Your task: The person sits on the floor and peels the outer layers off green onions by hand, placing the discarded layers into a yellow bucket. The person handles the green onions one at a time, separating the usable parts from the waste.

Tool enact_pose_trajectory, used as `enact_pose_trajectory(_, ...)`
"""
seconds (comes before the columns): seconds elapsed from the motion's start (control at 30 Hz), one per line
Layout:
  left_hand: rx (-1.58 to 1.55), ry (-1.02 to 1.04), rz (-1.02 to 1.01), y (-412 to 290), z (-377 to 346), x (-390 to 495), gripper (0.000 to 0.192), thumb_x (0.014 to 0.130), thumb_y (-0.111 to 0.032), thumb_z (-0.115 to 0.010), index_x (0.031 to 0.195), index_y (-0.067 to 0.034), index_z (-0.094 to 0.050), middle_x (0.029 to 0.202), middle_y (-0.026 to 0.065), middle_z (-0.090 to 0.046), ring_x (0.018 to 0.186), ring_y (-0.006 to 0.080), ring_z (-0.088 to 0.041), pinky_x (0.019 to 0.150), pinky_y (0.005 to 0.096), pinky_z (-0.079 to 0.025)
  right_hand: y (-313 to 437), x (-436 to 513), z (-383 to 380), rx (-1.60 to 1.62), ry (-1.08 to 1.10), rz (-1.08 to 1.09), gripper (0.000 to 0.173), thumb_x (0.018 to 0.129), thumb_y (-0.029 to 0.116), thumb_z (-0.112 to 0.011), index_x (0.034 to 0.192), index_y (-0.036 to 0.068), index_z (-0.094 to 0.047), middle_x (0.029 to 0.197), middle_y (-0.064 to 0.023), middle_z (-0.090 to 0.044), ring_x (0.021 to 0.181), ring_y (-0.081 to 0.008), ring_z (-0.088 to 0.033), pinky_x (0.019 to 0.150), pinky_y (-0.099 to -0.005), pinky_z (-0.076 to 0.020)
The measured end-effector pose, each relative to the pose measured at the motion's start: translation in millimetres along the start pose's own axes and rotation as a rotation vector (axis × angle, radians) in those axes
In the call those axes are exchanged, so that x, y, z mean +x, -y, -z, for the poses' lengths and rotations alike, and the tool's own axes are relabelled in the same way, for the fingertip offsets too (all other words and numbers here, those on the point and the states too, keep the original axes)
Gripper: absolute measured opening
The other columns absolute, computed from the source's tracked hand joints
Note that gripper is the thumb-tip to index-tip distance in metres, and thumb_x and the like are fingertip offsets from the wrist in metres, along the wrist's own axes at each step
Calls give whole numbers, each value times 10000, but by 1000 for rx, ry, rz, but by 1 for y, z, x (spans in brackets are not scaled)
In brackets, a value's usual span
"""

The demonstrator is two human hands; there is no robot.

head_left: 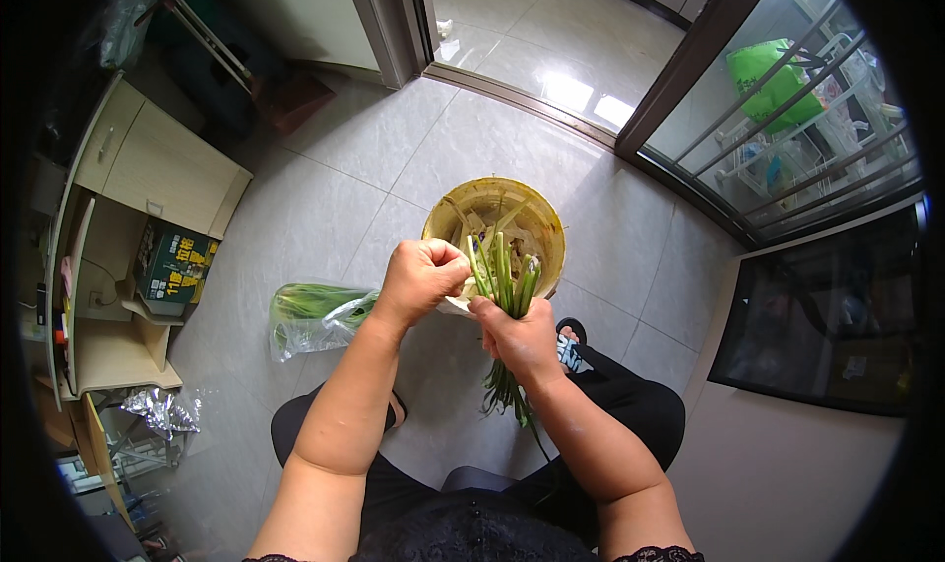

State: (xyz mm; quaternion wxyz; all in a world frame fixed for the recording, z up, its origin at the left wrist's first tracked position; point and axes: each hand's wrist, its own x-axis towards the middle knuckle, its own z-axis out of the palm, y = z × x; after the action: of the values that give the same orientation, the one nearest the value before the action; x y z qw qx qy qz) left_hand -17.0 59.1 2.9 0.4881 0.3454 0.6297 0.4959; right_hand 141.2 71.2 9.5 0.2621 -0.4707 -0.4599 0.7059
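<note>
My right hand (517,333) is closed around a bunch of long green vegetable stalks (505,270). Their pale cut-looking ends point away from me, and thin dark leaves (506,392) hang below the fist. Beside the stalk ends is my left hand (424,278), its fingers curled and the thumb pressed to the index finger; whether a scrap is pinched there is hidden. Both hands are over the near side of a round yellowish bucket (447,200), stained at the rim. Inside the bucket lie plastic film and plant scraps (523,244).
Left of my left forearm, a clear plastic bag (295,344) of long green leaves (310,300) lies on the tiled floor (332,215). A wooden cabinet (170,156) stands at left, a dustpan (295,101) at upper left, a framed glass door (782,112) at upper right, a dark glossy panel (812,326) at right.
</note>
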Motion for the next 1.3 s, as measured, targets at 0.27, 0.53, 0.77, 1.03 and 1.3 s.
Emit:
enact_pose_trajectory(0.27,-43,-84,-22,7,5,4,105,755,-79,-631,728,22,-627,630,28,-606,526,62,-536,497,212,-451,5,0,1,125,37,-97,149,774,142,-630,713,11,-593,493,-15,-484,362,-91,-411,411,-249,-400)
enact_pose_trajectory(0.53,-60,-231,-40,8,10,12,121,779,-92,-638,753,25,-622,639,24,-596,518,65,-525,495,211,-451,10,-2,1,110,44,-101,171,783,168,-623,741,3,-602,494,-15,-478,367,-90,-405,437,-259,-413)
enact_pose_trajectory(0.77,-30,-98,-28,10,7,19,140,848,-98,-583,779,13,-632,644,27,-594,527,56,-527,502,197,-447,10,0,2,168,26,-117,203,788,173,-620,757,-26,-594,485,-30,-473,363,-104,-405,437,-269,-415)
enact_pose_trajectory(1.03,335,129,-454,3,11,27,187,830,-7,-564,987,-25,-664,913,57,-617,760,124,-585,695,245,-486,8,4,8,225,39,-192,224,789,197,-615,774,-25,-595,481,-36,-462,359,-114,-398,442,-282,-426)
enact_pose_trajectory(1.3,569,249,-533,-11,20,28,96,782,19,-584,852,-20,-638,794,73,-608,698,152,-578,610,261,-471,13,13,29,355,160,-343,217,812,232,-584,786,19,-612,480,12,-452,358,-82,-381,458,-278,-452)
